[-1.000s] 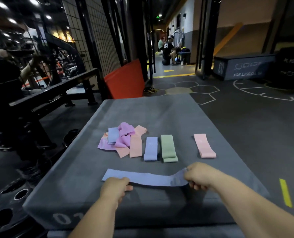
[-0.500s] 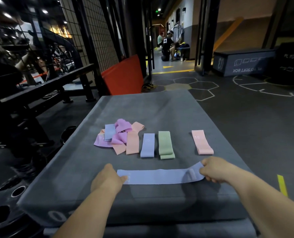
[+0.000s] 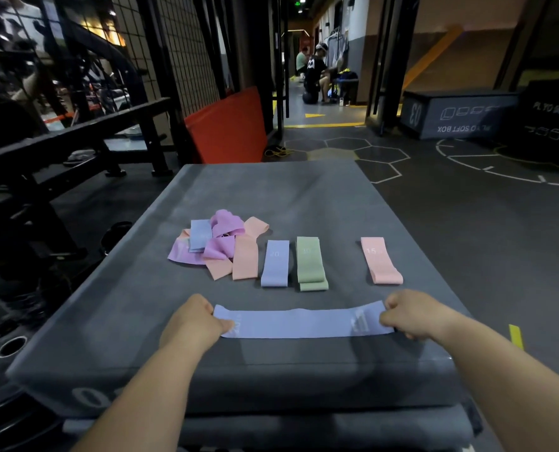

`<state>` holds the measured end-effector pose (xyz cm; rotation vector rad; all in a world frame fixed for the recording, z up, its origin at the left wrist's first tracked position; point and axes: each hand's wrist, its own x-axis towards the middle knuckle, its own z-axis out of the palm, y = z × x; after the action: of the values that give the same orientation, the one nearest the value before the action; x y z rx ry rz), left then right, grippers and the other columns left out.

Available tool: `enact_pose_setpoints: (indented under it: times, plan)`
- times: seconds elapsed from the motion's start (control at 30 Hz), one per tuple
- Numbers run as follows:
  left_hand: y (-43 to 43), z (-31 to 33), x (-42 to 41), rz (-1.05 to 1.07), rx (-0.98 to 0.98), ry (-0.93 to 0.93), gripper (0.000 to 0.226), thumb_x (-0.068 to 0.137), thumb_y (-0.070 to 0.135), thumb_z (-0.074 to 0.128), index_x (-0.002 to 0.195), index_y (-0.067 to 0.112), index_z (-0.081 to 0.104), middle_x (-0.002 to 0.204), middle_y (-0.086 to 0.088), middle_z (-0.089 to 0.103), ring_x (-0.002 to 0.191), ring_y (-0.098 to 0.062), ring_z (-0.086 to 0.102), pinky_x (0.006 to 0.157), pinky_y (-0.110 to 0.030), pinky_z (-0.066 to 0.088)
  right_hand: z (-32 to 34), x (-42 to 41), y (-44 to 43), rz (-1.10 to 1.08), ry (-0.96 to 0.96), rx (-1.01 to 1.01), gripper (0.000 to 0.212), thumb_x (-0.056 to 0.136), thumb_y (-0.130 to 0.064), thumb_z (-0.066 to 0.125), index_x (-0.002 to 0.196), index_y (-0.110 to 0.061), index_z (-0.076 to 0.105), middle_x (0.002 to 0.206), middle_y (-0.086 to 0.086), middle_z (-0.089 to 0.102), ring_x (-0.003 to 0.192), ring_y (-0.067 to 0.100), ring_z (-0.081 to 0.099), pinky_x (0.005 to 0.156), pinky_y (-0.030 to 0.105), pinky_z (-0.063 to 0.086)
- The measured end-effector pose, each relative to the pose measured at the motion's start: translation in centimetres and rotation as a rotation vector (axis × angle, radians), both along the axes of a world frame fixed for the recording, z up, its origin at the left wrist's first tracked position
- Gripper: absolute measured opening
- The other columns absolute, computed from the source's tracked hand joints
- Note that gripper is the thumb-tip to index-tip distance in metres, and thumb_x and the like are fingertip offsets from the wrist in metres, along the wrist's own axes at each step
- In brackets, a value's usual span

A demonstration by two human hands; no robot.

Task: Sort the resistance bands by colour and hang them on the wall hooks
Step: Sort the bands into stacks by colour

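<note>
On the near face of the grey box [image 3: 271, 197] pale numerals show, a "0" and a second figure partly hidden behind the left forearm. On top of it, close to the near edge, a long lilac-blue band [image 3: 301, 323] lies flat and crosswise between the two hands, with white printing near each end that is too blurred to read. The left hand [image 3: 195, 324] has its fingers curled over the band's left end, with the thumb lying on top of it, and the right hand [image 3: 412, 316] pinches the right end in curled fingers, so that each end disappears under the knuckles. Just beyond, a row of folded bands lies lengthwise: a folded blue band [image 3: 275, 264] marked "20", a green band [image 3: 310, 264] just beside it marked "10", and, well apart to the right, a pink band [image 3: 381, 261] marked "15". Left of the row, touching it, sits a loose heap of bands [image 3: 219, 246] in purple, peach and blue. Past the box a red mat [image 3: 229, 125] leans against dark frames. Farther right a second grey box [image 3: 457, 115] bears "03" and mirrored lettering that reads "PLYO SOFT BOX", and a black box [image 3: 555, 125] beside it shows "PLYO SOFT", cut off at the frame edge
</note>
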<state>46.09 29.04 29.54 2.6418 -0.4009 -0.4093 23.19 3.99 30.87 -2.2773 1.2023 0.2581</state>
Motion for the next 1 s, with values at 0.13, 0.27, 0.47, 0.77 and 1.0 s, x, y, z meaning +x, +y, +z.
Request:
enact_pose_setpoints:
  times: [0.13,0.27,0.47,0.77,1.0]
  plan:
    - [0.3,-0.4,1.0,-0.048,-0.086,0.023,0.016,0.081,0.032,0.065,0.077,0.018,0.058,0.082,0.0,0.063,0.075,-0.019,0.058,0.064,-0.027,0.042,0.0,0.2,0.2,-0.057,-0.075,0.025,0.021,0.076,-0.015,0.052,0.06,-0.017,0.039,0.047,0.005,0.047,0.049,0.021,0.039,0.047,0.023,0.028]
    - [0.9,-0.5,1.7,-0.05,-0.168,0.05,0.018,0.085,0.024,0.063,0.071,0.022,0.052,0.081,-0.002,0.059,0.077,-0.024,0.054,0.075,-0.031,0.045,0.1,0.5,0.5,-0.097,-0.105,0.036,0.026,0.078,-0.017,0.055,0.06,-0.017,0.037,0.045,0.005,0.047,0.047,0.021,0.037,0.046,0.024,0.027]
    - [1.2,-0.4,2.1,-0.032,-0.312,0.181,0.008,0.08,0.012,0.067,0.076,0.017,0.062,0.071,-0.004,0.061,0.063,-0.022,0.049,0.063,-0.026,0.041,0.1,1.0,0.5,-0.167,-0.203,0.115,0.009,0.086,-0.01,0.051,0.085,-0.011,0.06,0.051,0.007,0.056,0.041,0.018,0.049,0.043,0.019,0.037]
    - [1.1,0.7,1.7,0.049,-0.546,0.288,0.012,0.084,0.005,0.059,0.077,0.014,0.06,0.048,0.0,0.049,0.039,-0.012,0.038,0.04,-0.015,0.024,1.3,0.9,0.8,-0.314,-0.509,0.42,0.007,0.093,-0.01,0.051,0.094,-0.011,0.058,0.08,0.011,0.071,0.067,0.023,0.067,0.055,0.024,0.046]
    - [0.8,1.0,1.7,0.108,-0.643,0.347,0.008,0.089,0.008,0.05,0.086,0.013,0.056,0.076,-0.007,0.07,0.055,-0.016,0.057,0.048,-0.023,0.039,1.5,0.3,0.8,-0.346,-0.577,0.442,0.006,0.091,-0.01,0.055,0.091,-0.008,0.061,0.079,0.01,0.072,0.067,0.02,0.067,0.057,0.024,0.048]
